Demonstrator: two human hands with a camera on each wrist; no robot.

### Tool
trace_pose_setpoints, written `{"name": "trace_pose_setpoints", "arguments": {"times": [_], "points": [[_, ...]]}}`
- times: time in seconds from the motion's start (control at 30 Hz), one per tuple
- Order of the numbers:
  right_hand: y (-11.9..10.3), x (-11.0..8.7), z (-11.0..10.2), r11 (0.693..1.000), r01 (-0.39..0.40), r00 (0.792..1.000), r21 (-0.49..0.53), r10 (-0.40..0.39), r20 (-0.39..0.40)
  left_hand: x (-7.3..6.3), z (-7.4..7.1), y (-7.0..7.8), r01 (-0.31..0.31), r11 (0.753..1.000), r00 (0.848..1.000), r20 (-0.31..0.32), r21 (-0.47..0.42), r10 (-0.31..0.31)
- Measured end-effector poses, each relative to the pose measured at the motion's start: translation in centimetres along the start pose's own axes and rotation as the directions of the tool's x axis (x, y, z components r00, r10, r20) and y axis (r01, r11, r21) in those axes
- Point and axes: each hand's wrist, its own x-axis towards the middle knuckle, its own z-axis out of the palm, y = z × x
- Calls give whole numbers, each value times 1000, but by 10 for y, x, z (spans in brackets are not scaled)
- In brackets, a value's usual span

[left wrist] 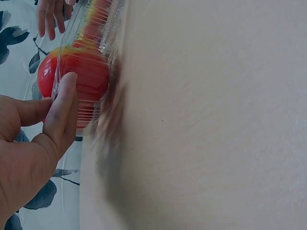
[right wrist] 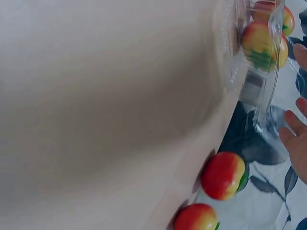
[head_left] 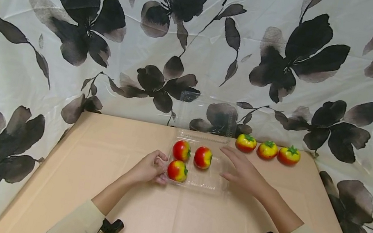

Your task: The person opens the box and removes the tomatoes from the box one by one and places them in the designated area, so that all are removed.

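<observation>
A clear plastic clamshell box [head_left: 214, 183] stands on the table with its lid [head_left: 209, 114] raised at the back. Three red-and-yellow tomatoes with green tops lie in it: one back left [head_left: 181, 150], one front left [head_left: 177, 170], one near the middle [head_left: 203, 157]. My left hand [head_left: 149, 167] pinches the box's left rim between thumb and fingers, as the left wrist view shows beside a tomato [left wrist: 79, 72]. Over the box's right side, my right hand [head_left: 245, 172] holds nothing, its fingers [right wrist: 293, 127] extended and spread.
Three more tomatoes [head_left: 267, 150] sit in a row at the table's back edge, right of the box. Behind the tan tabletop [head_left: 111, 136] hangs a white cloth [head_left: 218, 64] with dark flowers.
</observation>
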Motion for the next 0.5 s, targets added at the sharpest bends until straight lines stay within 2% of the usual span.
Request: {"name": "trace_pose_setpoints", "arguments": {"times": [0.23,0.4,0.5], "points": [[-8,21,10,996,74,996,-58,-71,49,1,0,1,5,1000,1000,2,9,-5],[-12,34,21,994,84,993,-65,-78,90,1,1,-1,12,1000,1000,0,10,-12],[-14,40,27,994,77,994,-71,-71,85,1,1,-1,10,1000,1000,-1,6,-10]]}}
